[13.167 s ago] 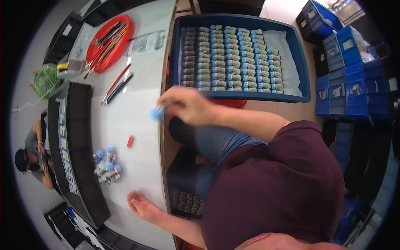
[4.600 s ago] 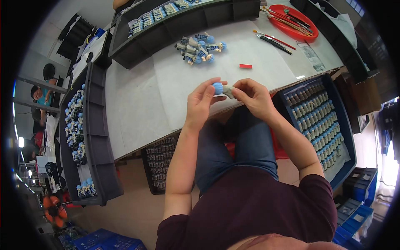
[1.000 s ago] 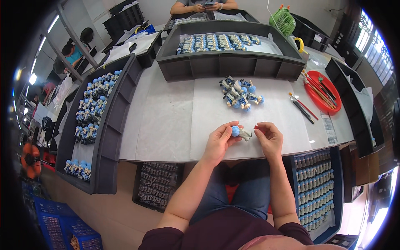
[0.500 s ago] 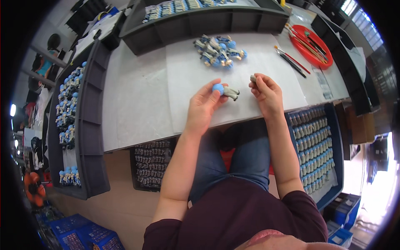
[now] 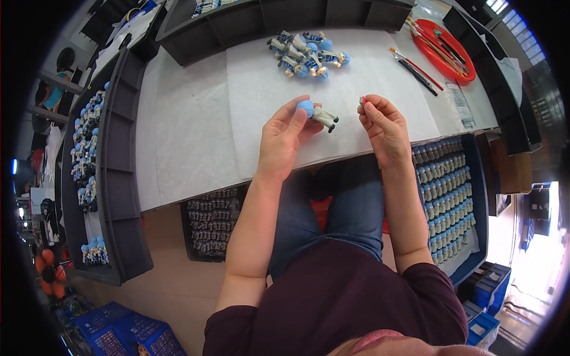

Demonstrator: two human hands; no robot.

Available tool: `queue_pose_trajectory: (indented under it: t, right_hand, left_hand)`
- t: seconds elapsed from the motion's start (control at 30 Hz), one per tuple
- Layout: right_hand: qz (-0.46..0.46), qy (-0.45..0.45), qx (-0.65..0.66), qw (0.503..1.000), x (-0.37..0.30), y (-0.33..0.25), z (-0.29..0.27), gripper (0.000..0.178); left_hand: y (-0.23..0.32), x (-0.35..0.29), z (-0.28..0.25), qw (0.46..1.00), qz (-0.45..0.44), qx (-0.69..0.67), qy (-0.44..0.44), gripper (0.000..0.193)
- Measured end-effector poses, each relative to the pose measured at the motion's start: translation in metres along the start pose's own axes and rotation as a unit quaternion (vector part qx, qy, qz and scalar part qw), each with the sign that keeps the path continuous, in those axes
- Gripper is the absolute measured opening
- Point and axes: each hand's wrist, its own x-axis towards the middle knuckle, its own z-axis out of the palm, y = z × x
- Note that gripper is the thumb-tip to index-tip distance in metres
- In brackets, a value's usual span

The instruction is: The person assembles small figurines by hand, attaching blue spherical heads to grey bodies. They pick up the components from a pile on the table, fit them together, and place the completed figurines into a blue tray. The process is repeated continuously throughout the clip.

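Between the thumb and fingers of my left hand [image 5: 284,139] lies a small figurine [image 5: 322,114] with a blue-haired head, pale grey body and dark feet pointing right. My right hand [image 5: 385,126] pinches a small greyish piece [image 5: 362,101] at its fingertips, a short way to the right of the figurine and apart from it. What that piece is, I cannot make out. Beyond my hands, on the white sheet [image 5: 249,77], a loose pile of blue-haired figurines [image 5: 306,54] in dark blue and white lies heaped.
Thin brushes [image 5: 415,74] lie beside a red oval tray [image 5: 430,50] of tools at far right. Dark crates of figurines stand at the left [image 5: 122,196] and at the back [image 5: 285,29]. Below the table edge are a blue crate [image 5: 484,219] of grey figurines and another crate [image 5: 217,258].
The view has shifted slightly, so the table contents sit higher. The figurine in my left hand has tilted, its feet now lower. My right hand has turned a little, still pinching the small piece.
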Motion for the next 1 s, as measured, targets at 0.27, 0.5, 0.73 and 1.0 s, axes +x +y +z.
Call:
queue_pose_trajectory:
  t: [0.27, 0.5, 0.73, 1.0]
  right_hand:
    - [-0.122, -0.052, -0.239, 0.962, -0.010, 0.007, 0.032, 0.022]
    - [-0.147, -0.041, -0.251, 0.956, -0.006, 0.015, 0.036, 0.024]
    - [-0.183, -0.055, -0.317, 0.929, -0.007, 0.019, 0.047, 0.023]
    - [-0.284, -0.039, -0.494, 0.821, 0.001, 0.031, 0.051, 0.013]
  left_hand:
    - [-0.003, 0.002, -0.002, 1.000, 0.010, -0.004, -0.013, 0.031]
    - [-0.001, 0.000, -0.003, 1.000, 0.003, 0.005, -0.010, 0.030]
    - [-0.003, 0.002, -0.003, 1.000, 0.012, 0.000, -0.026, 0.030]
    - [-0.006, 0.001, -0.005, 0.998, 0.022, 0.058, -0.020, 0.027]
